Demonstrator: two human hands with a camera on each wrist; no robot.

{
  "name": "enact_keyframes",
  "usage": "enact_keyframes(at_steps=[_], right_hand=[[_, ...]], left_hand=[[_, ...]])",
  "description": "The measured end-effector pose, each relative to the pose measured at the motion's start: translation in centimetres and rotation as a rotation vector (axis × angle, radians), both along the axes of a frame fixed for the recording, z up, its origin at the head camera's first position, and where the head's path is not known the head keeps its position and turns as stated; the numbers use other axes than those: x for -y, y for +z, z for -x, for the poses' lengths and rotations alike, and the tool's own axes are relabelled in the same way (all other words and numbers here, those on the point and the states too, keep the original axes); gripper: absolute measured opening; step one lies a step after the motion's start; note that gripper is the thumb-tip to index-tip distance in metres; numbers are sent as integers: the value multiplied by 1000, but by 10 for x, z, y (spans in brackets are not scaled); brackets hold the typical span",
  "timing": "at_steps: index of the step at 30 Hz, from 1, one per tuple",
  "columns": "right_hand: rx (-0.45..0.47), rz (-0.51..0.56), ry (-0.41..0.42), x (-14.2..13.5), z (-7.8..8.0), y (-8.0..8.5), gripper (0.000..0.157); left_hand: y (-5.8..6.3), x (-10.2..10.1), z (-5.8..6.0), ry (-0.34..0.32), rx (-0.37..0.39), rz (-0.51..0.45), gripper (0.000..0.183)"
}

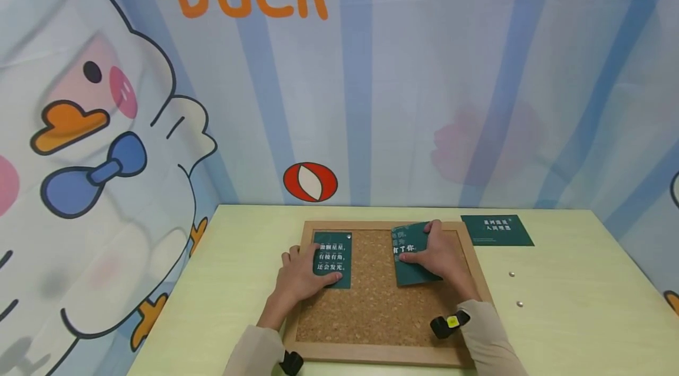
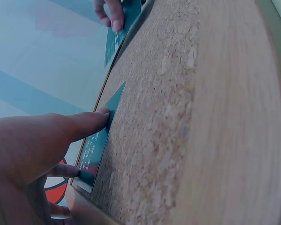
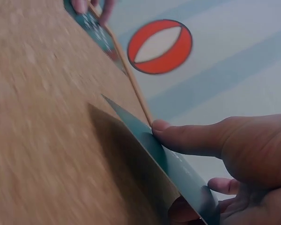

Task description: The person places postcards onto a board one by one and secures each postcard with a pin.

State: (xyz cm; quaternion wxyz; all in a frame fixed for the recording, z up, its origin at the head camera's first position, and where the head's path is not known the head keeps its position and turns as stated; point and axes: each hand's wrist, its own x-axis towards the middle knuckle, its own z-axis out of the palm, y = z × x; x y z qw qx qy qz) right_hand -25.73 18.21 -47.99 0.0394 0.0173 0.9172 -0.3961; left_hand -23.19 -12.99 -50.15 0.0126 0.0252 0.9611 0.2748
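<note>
On the left of a wood-framed corkboard (image 1: 366, 316), a dark green card with white writing (image 1: 334, 258) lies flat, a small silver pin (image 1: 348, 237) at its upper right corner. My left hand (image 1: 297, 276) rests on this card, thumb (image 2: 91, 123) on its face and a fingertip at its edge. My right hand (image 1: 444, 253) pinches a second green card (image 1: 416, 273) between thumb and fingers over the board's upper right. That card (image 3: 150, 145) is tilted, its near edge raised off the cork and casting a shadow. Fingers cover part of its writing.
A third green card (image 1: 498, 231) lies on the pale table (image 1: 573, 282) beyond the board's right side. Two small silver pins, one farther back (image 1: 511, 274) and one nearer (image 1: 520, 304), lie right of the frame. A printed duck curtain (image 1: 403, 81) hangs behind the table.
</note>
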Motion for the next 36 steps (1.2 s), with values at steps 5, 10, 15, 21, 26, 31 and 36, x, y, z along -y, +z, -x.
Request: enact_keyframes(at_steps=[5,10,15,21,26,31,36], right_hand=[[25,30,7,22,2,-5,87],[10,61,15,42,0,-5,87],[-4,86,3,57,-3,-6,87],[-19,84,-20,69,-3,-5,86],[-11,86,-13,76,-1,-6,87],[-2,49,8,81,0,-7,90],[-32,-17,44,82,-1,-7,88]], left_hand=[[-1,0,0,0,-3,0,93],[-1,0,1,1,-5,4,93],[0,-1,1,-2,-4,4,93],[0,0,1,1,-3,11,93],[-1,0,1,0,2,9,93],[-2,1,1,-1,0,9,93],[-1,0,1,-1,0,9,93]])
